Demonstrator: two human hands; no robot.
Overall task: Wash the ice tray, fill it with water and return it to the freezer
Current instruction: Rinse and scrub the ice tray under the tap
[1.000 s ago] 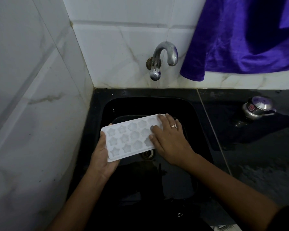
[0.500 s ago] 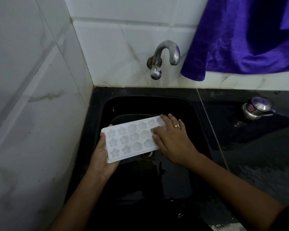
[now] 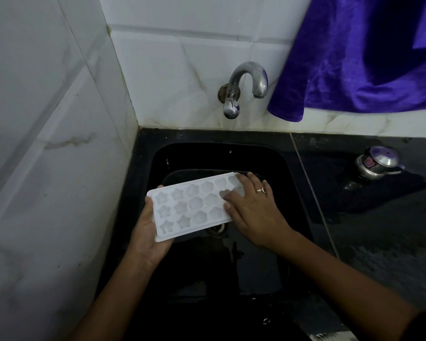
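Over a black sink (image 3: 143,168) in a white-tiled corner, the white ice tray (image 3: 194,207) is held above the drain (image 3: 218,228), its 3 rows of star and flower moulds facing up. The left hand (image 3: 148,232) grips the tray's left end, palm beneath and thumb hooked over the far edge. The right hand (image 3: 253,212), wearing 1 ring (image 3: 260,190), lies flat with straight fingers across the right-end moulds. Behind, a metal tap (image 3: 246,87) juts from the wall beside a hanging purple cloth (image 3: 367,57); a steel pot (image 3: 376,163) sits on the dark counter (image 3: 379,230).
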